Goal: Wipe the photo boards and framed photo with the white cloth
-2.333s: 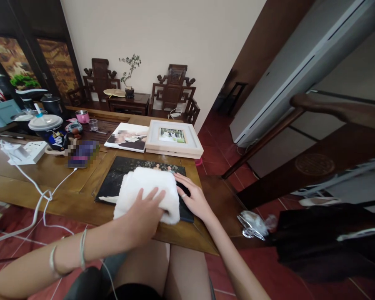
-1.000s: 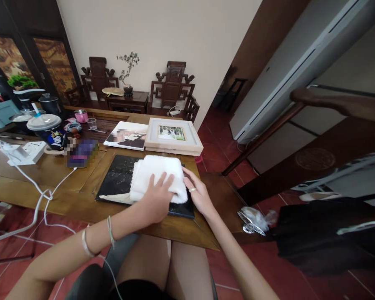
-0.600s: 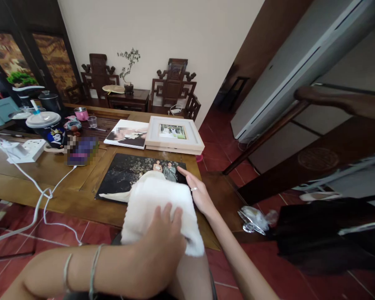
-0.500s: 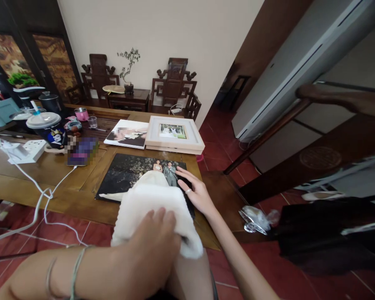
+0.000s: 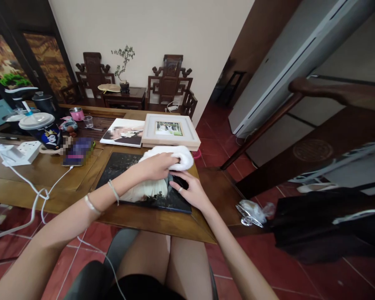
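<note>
Head view shows the table (image 5: pixel 50 175) under both hands, and on it the dark photo print (image 5: pixel 118 166) lies flat at the near edge. Beyond the hands the framed photo (image 5: pixel 170 130) rests on the table, with another print (image 5: pixel 123 132) to its left. Far to the left of the hands are a cup (image 5: pixel 43 127) and a power strip (image 5: pixel 20 152).

The towel (image 5: pixel 178 155) has changed place. Half a second ago it was pulled toward the body, over the near table edge; now it lies bunched at the far right corner of the dark print, just before the framed photo. The left hand (image 5: pixel 158 164) has moved forward with it and is closed on the towel, pressing it down on the print. The right hand (image 5: pixel 187 189) stays flat and open on the right part of the print, just under and right of the left hand, holding it in place. So the wiping stroke goes again away from the body, and the near part of the print is uncovered.
</note>
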{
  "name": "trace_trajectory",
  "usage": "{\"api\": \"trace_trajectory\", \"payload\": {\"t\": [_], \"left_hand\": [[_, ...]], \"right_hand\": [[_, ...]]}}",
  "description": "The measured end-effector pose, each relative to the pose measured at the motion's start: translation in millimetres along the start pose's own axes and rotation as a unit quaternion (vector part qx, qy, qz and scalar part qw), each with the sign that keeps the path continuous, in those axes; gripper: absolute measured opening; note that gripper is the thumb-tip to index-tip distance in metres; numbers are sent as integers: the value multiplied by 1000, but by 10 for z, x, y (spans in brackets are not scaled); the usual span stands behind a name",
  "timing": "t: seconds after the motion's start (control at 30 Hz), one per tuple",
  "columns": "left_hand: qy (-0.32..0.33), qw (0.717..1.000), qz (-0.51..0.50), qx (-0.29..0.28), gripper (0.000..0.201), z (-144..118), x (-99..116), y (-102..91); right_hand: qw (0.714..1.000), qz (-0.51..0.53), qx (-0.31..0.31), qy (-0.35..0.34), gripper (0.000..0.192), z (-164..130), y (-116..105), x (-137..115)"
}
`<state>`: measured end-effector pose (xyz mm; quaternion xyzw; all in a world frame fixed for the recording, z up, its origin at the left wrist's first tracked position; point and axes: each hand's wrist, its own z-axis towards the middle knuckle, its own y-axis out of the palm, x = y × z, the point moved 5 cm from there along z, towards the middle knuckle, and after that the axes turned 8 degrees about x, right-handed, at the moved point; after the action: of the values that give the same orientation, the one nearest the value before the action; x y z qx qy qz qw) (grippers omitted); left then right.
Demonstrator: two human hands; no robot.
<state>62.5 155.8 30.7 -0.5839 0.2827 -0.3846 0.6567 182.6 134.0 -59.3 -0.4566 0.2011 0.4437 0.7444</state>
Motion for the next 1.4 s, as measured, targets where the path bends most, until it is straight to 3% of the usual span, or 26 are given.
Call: {"api": "trace_trajectory", "payload": {"t": [0.07, 0.17, 0.33, 0.4, 0.47, 0.67, 0.77, 0.87, 1.07, 1.17, 1.27, 1.4], "left_hand": [[17, 999, -6, -31, 26, 168, 23, 87], [-9, 998, 14, -56, 27, 260, -78, 249], [-79, 995, 57, -31, 45, -44, -425, 403], [-97, 992, 80, -23, 48, -224, -453, 399], [-105, 988, 111, -27, 44, -393, -336, 379], [-99, 978, 175, -53, 31, -851, 557, 356], [-92, 979, 174, -56, 28, -969, 795, 369], [-96, 983, 144, -65, 30, -920, 680, 380], [-149, 985, 80, -24, 42, -517, -23, 390], [-173, 982, 73, 1, 42, -387, -194, 397], [-173, 981, 81, -9, 38, -418, -85, 397], [-153, 983, 99, -30, 35, -675, 365, 384]], "right_hand": [[1000, -5, 0, 11, 33, -4, -4, 9], [1000, 3, -8, 6, 32, -11, -1, 5], [1000, 20, -9, -6, 32, -11, -1, 2], [1000, 21, -13, -5, 32, -10, 5, 6], [1000, 20, -15, -5, 32, -8, 8, 10], [999, 15, -22, -21, 32, -3, 0, 11], [999, 19, -26, -24, 32, -6, -4, 21], [999, 23, -27, -19, 35, -9, 1, 35], [1000, 20, -14, 3, 37, -8, 11, 24], [1000, 25, -11, 6, 37, -7, 14, 12], [1000, 22, -11, 6, 37, -6, 13, 23], [999, 17, -26, -1, 39, -6, 10, 44]]}}
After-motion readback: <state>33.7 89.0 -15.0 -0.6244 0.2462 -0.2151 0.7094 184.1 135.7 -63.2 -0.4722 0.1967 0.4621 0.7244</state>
